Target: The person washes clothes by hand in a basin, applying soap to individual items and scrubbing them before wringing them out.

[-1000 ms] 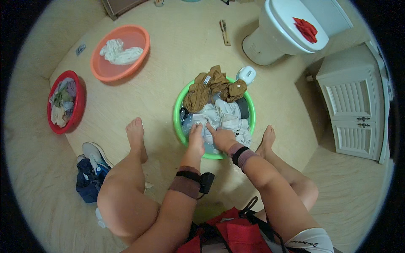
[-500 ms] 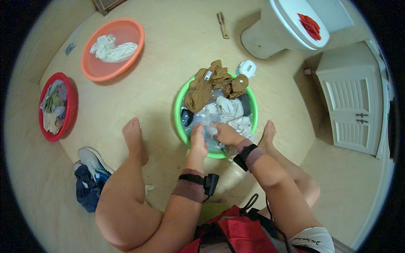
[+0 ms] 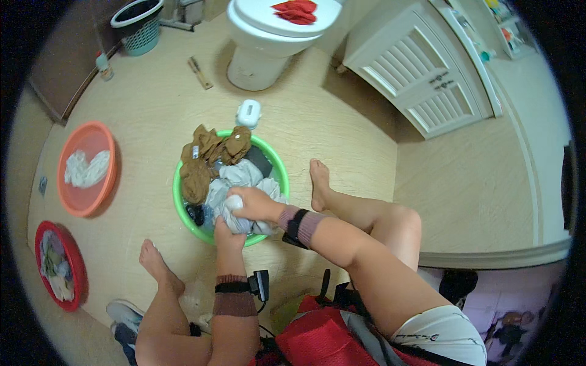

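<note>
A green basin (image 3: pixel 179 206) holds soapy water and wet laundry between my feet. My right hand (image 3: pixel 256 204) is closed around a rounded white bar of soap (image 3: pixel 233 202), pressed to a white garment (image 3: pixel 242 174). My left hand (image 3: pixel 228 233) is just below it at the basin's near side, gripping the bunched white cloth; its fingers are mostly hidden by the fabric. Brown garments (image 3: pixel 196 180) hang over the far left rim. A dark grey cloth (image 3: pixel 259 160) lies at the right, and a small dark item (image 3: pixel 194 213) at the left.
A white soap box (image 3: pixel 248 114) sits beyond the basin, with a brush (image 3: pixel 199 73) farther off. An orange basin (image 3: pixel 111 183) and a red basin (image 3: pixel 76 274) stand left. A toilet (image 3: pixel 253 64) bearing red cloth (image 3: pixel 295 11) and a white cabinet (image 3: pixel 421 67) are ahead.
My view has swung right, so the basin appears farther left. My left hand, its fingers stretched out before, now meets the white garment, and my right hand has brought the soap against it.
</note>
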### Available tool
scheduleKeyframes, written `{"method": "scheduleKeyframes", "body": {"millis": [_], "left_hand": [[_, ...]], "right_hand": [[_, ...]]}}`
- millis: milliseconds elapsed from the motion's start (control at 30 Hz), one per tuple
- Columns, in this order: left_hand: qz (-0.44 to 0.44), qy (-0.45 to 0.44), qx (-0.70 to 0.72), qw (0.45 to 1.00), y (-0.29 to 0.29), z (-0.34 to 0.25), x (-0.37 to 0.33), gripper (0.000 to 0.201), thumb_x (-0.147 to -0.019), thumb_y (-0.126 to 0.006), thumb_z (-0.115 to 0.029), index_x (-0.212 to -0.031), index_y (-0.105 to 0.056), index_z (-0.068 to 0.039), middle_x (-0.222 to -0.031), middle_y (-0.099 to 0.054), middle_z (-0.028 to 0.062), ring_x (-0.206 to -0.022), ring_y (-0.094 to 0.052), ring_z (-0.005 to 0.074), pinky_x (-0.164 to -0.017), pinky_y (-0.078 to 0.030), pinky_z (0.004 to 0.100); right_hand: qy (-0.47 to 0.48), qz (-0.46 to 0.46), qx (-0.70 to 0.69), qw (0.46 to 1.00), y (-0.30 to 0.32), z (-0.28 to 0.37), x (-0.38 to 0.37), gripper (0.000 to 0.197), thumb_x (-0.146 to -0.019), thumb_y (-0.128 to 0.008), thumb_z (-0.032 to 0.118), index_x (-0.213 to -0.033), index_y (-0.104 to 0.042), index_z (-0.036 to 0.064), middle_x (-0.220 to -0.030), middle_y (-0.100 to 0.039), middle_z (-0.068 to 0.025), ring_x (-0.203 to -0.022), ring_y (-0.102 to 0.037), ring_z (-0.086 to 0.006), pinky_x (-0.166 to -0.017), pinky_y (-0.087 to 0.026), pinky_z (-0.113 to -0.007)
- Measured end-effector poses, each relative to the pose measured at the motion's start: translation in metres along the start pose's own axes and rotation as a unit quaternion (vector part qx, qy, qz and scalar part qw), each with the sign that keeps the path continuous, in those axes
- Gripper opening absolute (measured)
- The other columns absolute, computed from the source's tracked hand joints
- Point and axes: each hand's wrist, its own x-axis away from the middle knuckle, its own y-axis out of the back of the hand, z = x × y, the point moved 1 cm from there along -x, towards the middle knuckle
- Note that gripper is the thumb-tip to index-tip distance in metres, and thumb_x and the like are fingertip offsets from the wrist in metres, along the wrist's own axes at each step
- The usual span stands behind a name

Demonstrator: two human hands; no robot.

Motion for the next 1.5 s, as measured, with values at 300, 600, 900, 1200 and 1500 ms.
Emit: {"method": "scheduleKeyframes", "body": {"millis": [300, 600, 900, 1200, 1500], "left_hand": [[-0.316, 0.140, 0.030, 0.938, 0.005, -0.041, -0.005, 0.057, -0.085, -0.056, -0.036, -0.133, -0.033, -0.016, -0.143, -0.030, 0.0096, -0.127, -0.032, 0.0292, -0.094, -0.033, 0.0537], [-0.255, 0.091, 0.043, 0.962, 0.022, -0.021, -0.006, 0.056, -0.089, -0.056, -0.033, -0.137, -0.032, -0.018, -0.137, -0.040, 0.0039, -0.122, -0.041, 0.0256, -0.095, -0.033, 0.0516], [-0.311, 0.093, 0.171, 0.930, -0.009, -0.034, 0.000, 0.058, -0.088, -0.061, -0.032, -0.137, -0.033, -0.019, -0.135, -0.043, 0.0044, -0.121, -0.042, 0.0259, -0.091, -0.039, 0.0500], [-0.123, 0.135, 0.284, 0.941, 0.019, -0.012, -0.005, 0.039, -0.087, -0.055, -0.012, -0.124, -0.047, -0.005, -0.113, -0.058, 0.0127, -0.093, -0.063, 0.0274, -0.073, -0.056, 0.0428], [-0.105, 0.062, 0.210, 0.970, -0.037, -0.058, 0.001, 0.041, -0.088, -0.046, -0.012, -0.129, -0.044, -0.009, -0.118, -0.057, 0.0128, -0.102, -0.061, 0.0304, -0.085, -0.052, 0.0457]], "right_hand": [[-0.053, 0.056, 0.240, 0.968, -0.014, -0.016, -0.003, 0.057, -0.078, -0.057, 0.009, -0.133, -0.045, 0.0193, -0.111, -0.060, -0.0222, -0.084, -0.065, -0.0366, -0.071, -0.052, -0.045], [-0.076, 0.268, 0.424, 0.862, -0.098, -0.035, -0.032, 0.039, -0.090, -0.047, 0.016, -0.128, -0.054, 0.0132, -0.117, -0.062, -0.0155, -0.093, -0.067, -0.0259, -0.072, -0.052, -0.040], [0.018, 0.151, -0.168, 0.974, -0.042, -0.043, -0.037, 0.026, -0.078, -0.066, 0.017, -0.101, -0.061, 0.0067, -0.092, -0.065, -0.0112, -0.089, -0.061, -0.0254, -0.078, -0.048, -0.034], [0.055, 0.093, -0.067, 0.992, -0.021, 0.034, 0.003, 0.030, -0.078, -0.070, 0.028, -0.093, -0.061, 0.0047, -0.075, -0.062, -0.0149, -0.074, -0.063, -0.0234, -0.067, -0.049, -0.034], [-0.197, 0.333, -0.522, 0.760, 0.034, 0.015, -0.032, 0.085, -0.080, -0.070, 0.010, -0.147, -0.018, 0.0126, -0.127, -0.053, -0.0109, -0.108, -0.056, -0.0210, -0.085, -0.049, -0.035]]}}
